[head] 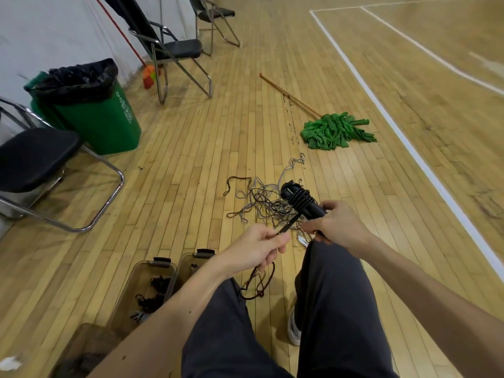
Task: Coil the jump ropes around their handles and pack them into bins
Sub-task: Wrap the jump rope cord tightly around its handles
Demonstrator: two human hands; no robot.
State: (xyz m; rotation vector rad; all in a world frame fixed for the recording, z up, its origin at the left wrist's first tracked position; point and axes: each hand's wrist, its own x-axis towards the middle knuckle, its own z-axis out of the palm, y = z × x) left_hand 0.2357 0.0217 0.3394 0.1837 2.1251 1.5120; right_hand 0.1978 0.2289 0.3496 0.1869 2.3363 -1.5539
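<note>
Head view. Left fingers (276,238) pressed together with the thumb, pinching a dark rope strand (287,226) pulled taut toward the handles. Right fingers (313,227) curled round the near end of the black handles (300,199), gripping them as one bundle. Left hand (259,248) low and just left of the right hand (339,225), both held out above the knees. Slack tail of the same rope (261,285) hanging in loops below the left hand, over the gap between the legs.

Step judged: mid-coil. Several turns already stacked on the middle of the handles, tail not yet used up. Next move probably calls for carrying the pinched strand round the bundle again, keeping tension so the turns do not slip, feeding slack through the pinch, then tucking the end before dropping the bundle into one of the bins (163,266) on the floor by the left leg. Some coiled ropes visible inside the nearer bin.

Handles' long axis diagonal: near end in the right grip, free end pointing forward and to the left, tilted upward. Coils lying crosswise to that axis.

Further out: tangle of grey and dark ropes (261,203) on the floor beyond the hands, still loose. Green mop (336,130) beyond that.
</note>
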